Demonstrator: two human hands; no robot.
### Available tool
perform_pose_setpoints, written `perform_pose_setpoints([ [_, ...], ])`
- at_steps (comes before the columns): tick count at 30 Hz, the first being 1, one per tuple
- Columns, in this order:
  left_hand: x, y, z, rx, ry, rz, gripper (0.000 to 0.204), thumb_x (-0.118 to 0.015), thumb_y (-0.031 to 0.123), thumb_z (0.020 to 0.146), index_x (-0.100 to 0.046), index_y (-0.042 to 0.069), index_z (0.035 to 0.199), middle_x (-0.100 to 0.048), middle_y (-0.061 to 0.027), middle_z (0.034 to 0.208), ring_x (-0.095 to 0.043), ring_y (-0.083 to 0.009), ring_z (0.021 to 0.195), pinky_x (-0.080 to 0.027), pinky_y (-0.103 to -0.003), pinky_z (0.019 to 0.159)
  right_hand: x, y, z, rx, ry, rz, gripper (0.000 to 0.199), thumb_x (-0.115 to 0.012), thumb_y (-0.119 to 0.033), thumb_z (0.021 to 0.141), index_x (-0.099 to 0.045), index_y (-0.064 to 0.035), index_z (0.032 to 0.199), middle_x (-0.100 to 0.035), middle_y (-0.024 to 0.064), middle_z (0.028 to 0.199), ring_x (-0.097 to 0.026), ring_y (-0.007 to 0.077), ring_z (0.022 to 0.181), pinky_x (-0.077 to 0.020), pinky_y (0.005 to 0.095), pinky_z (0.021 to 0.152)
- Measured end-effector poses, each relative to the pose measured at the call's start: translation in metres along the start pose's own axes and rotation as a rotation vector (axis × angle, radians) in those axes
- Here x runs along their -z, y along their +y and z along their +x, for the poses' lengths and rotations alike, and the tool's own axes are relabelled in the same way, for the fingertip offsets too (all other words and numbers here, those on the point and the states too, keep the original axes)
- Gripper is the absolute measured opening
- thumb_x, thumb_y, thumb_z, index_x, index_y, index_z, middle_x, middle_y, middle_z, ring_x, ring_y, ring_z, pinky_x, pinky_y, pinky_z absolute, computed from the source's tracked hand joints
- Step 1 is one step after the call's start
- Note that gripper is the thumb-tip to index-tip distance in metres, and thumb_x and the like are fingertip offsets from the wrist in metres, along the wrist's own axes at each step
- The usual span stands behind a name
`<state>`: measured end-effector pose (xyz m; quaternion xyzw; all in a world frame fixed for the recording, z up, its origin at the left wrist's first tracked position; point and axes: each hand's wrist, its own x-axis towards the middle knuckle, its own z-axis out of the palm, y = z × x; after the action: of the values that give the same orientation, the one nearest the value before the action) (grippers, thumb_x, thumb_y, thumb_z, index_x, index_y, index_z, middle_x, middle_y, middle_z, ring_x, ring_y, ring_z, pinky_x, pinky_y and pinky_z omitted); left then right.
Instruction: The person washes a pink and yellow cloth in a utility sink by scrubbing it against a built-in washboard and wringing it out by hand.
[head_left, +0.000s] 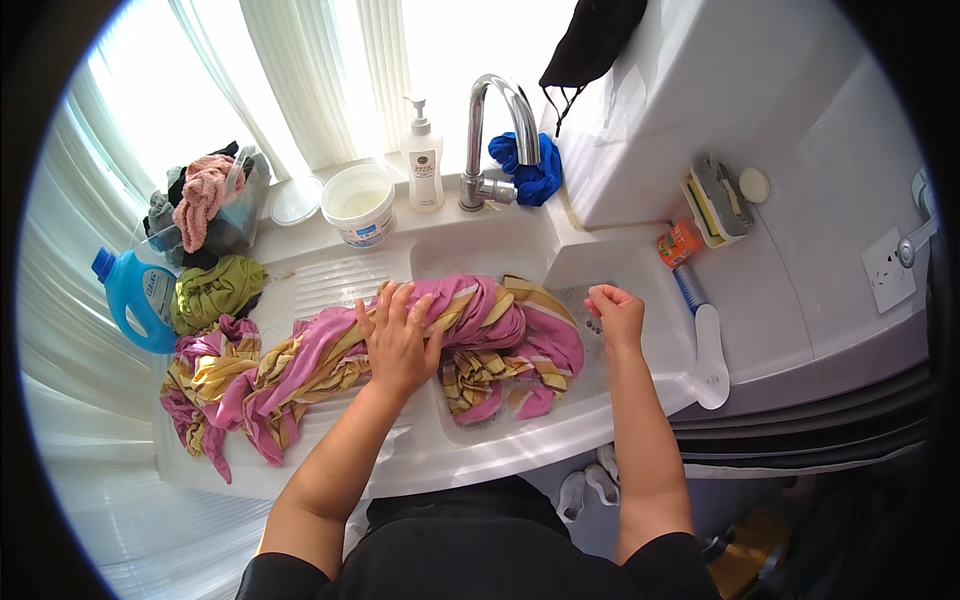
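Observation:
A long pink and yellow patterned cloth (330, 345) lies twisted across the white ribbed washboard. Its right end curls down into the sink basin (540, 425), which has some suds in it. My left hand (398, 340) rests on the middle of the cloth with fingers spread. Over the right side of the basin, clear of the cloth, my right hand (618, 315) is closed with curled fingers. What it holds, if anything, is hidden.
Behind the basin stand a chrome faucet (480, 150), a white pump bottle (424, 165) and a white tub (358, 205). At left are a blue detergent jug (140, 300), a green cloth (220, 290) and a clothes bin (245, 215). A brush (708, 350) lies on the right edge.

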<state>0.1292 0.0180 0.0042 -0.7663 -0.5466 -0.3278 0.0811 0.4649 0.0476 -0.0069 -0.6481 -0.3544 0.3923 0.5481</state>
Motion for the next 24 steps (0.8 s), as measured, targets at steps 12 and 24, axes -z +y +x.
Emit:
perform_pose_setpoints([
  [12,-0.008,0.001,-0.005,-0.024,-0.041,0.141,0.043,-0.07,0.03,0.083,-0.06,0.014,0.121,-0.063,-0.0055,0.12,-0.053,-0.027,0.122,-0.011,-0.058,0.116,0.085,0.142,0.073,-0.514,-0.619,-1.744,0.034,-0.071,-0.011,0.082,-0.069,-0.0049,0.116,-0.065,0.0177,0.126,-0.063,0.0324,0.116,-0.0536,0.0386,0.094],
  [24,0.016,-0.022,-0.011,-0.133,-0.178,-0.101,0.058,-0.076,0.022,0.076,-0.055,0.01,0.129,-0.056,-0.0115,0.129,-0.048,-0.0318,0.128,-0.021,-0.055,0.115,0.038,0.064,0.065,0.187,-0.419,-1.352,0.061,-0.057,-0.001,0.088,-0.049,-0.0242,0.144,-0.04,0.0105,0.154,-0.045,0.0299,0.136,-0.0405,0.0392,0.11],
])
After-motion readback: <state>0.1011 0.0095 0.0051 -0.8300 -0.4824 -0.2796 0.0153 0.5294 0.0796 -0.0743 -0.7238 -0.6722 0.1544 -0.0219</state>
